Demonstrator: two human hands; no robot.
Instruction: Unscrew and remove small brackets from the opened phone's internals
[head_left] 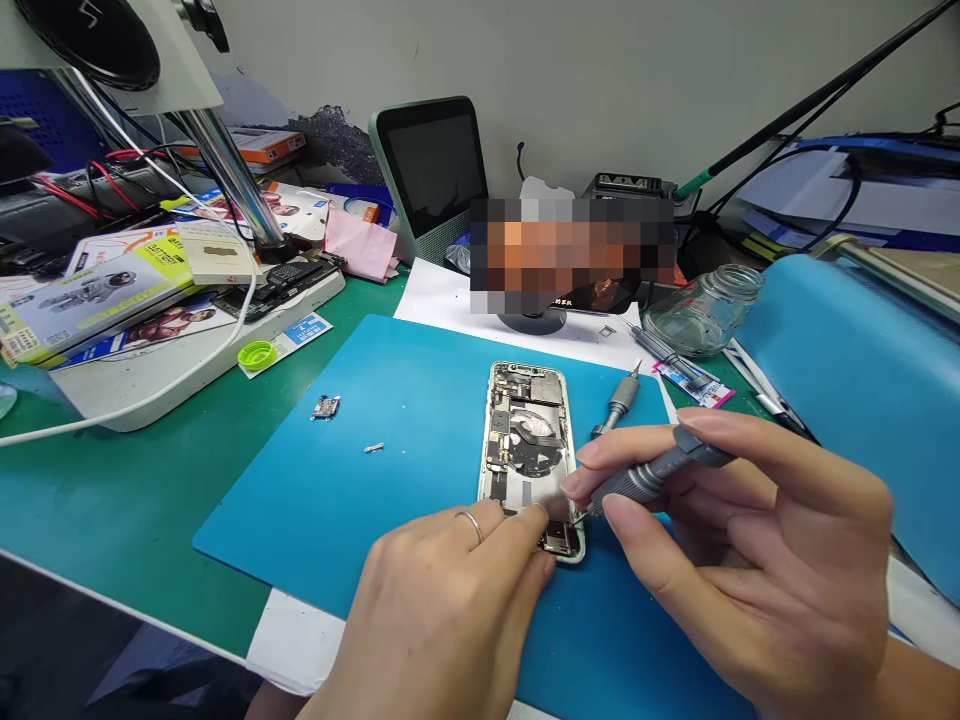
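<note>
An opened phone [540, 440] lies on the blue mat [420, 370], its inner parts exposed. My left hand [450, 590], wearing a ring, is closed on the phone's lower left edge, fingertips over the frame. In my right hand [780, 540] is a grey precision screwdriver [645, 478], pinched between thumb and fingers. It slants down to the left, and its tip meets the lower right part of the phone. A second screwdriver [621, 400] lies on the mat beyond my right hand. Farther left on the mat are a small metal part [325, 407] and a tiny bracket [373, 448].
A glass jar [705, 310] lies tilted at the back right. Behind the mat stand a grey-framed screen [431, 170] and a device whose display is blurred out. At left are a microscope stand base [202, 360], a yellow box [97, 300] and a green cap [256, 355].
</note>
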